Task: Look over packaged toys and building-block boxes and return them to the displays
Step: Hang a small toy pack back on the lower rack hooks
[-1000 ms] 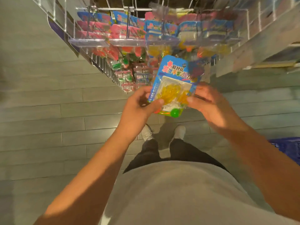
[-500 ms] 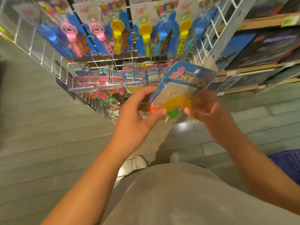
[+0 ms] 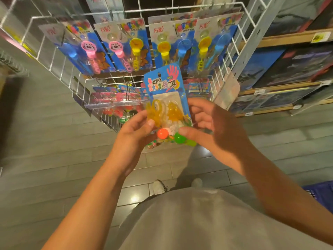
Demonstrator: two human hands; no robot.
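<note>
I hold a blue carded toy pack (image 3: 164, 87) upright in front of me, with yellow sticky hands in its blister, an orange ball (image 3: 162, 133) and a green ball (image 3: 179, 138) at the bottom. My left hand (image 3: 133, 136) grips its lower left edge with the thumb on the blister. My right hand (image 3: 212, 129) grips its lower right edge, thumb beside the green ball. Behind it stands a white wire display rack (image 3: 225, 51) with hanging bubble-wand packs (image 3: 126, 46) above and more blue and pink carded packs (image 3: 115, 95) on lower hooks.
Wooden shelves (image 3: 288, 37) with dark boxed sets stand at the right. A blue basket (image 3: 319, 193) sits on the grey tiled floor at the lower right. My shoes (image 3: 159, 186) are below the pack.
The view has tilted up from the floor to the rack. The pack has turned from tilted to upright and facing me, still in both hands.
</note>
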